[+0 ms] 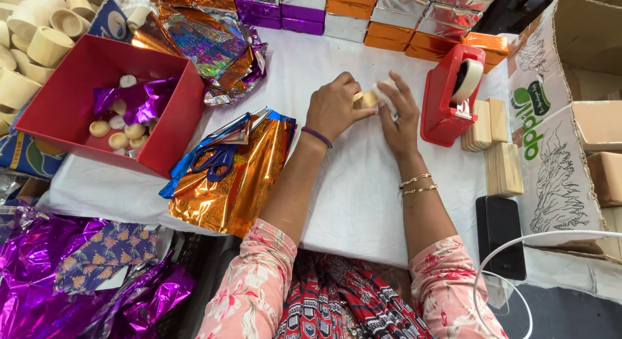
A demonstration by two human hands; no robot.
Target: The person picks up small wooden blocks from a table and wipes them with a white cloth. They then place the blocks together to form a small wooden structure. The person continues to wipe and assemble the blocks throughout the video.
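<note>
Item in hand: small pale wooden block (369,98), bare, pinched between left hand (334,109) and right hand (398,115) at centre of the white worktop (350,190). Judged early: no foil on it yet. Finished stock: foil-wrapped boxes (389,15) at 12 o'clock. Pending: unwrapped blocks (495,145) at 3 o'clock, beside red tape dispenser (447,96). Foil sheets (227,177) and scissors (217,159) at 9 o'clock.

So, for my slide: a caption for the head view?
Both hands hold a small wooden piece beside a red tape dispenser.
</note>
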